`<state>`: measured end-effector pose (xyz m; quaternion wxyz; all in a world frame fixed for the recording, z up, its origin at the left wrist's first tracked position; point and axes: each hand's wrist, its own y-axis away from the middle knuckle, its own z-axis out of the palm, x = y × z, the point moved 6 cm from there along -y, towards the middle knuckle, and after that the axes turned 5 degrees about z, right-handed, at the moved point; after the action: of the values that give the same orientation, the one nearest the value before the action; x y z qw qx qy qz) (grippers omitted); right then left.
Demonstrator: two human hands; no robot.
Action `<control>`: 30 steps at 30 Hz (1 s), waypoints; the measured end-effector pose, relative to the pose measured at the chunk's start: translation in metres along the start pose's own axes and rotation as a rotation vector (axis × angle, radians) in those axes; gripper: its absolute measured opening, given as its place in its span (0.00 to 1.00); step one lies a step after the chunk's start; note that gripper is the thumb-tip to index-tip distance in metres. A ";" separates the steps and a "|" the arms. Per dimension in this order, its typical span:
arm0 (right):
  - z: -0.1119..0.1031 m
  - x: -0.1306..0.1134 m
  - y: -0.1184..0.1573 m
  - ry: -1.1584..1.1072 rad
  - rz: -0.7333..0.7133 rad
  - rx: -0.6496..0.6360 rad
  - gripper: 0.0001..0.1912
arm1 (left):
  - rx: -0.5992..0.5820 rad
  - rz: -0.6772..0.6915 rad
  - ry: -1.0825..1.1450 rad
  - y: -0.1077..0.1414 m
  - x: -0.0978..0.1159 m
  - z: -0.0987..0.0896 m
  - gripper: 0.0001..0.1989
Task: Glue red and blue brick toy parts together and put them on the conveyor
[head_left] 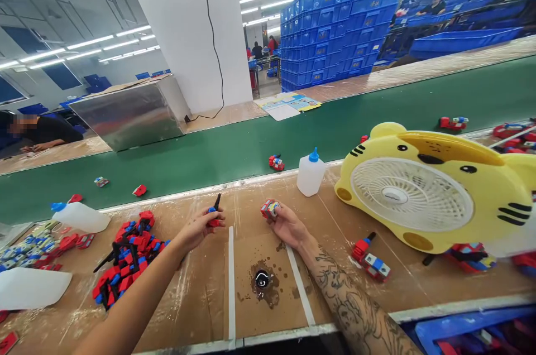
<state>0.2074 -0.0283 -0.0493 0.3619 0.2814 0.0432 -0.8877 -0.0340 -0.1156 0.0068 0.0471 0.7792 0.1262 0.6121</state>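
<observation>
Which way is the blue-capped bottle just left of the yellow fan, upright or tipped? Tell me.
Upright: the squeeze bottle stands on its base, its blue nozzle pointing up.

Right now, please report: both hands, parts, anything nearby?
Left hand: holds part with black rod. Right hand: holds red-grey piece. Nearer camera: dark round object, stains around.

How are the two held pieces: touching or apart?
Apart: the head view shows brown tabletop between the black-tipped piece in the left hand and the red-grey piece in the right hand.
</observation>
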 end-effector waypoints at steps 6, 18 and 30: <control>0.005 0.000 0.002 -0.008 0.025 -0.041 0.24 | -0.251 -0.064 0.724 0.059 0.004 0.068 0.20; 0.002 -0.002 -0.003 0.021 0.001 -0.060 0.20 | -0.384 0.651 -0.562 0.103 0.041 0.087 0.20; 0.002 -0.002 -0.003 -0.021 -0.007 -0.069 0.21 | -0.636 0.963 -1.061 0.116 0.041 0.132 0.25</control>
<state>0.2063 -0.0253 -0.0470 0.3685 0.2593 0.0711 -0.8899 0.1183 -0.2060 0.0398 0.0514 0.8856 -0.4463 0.1177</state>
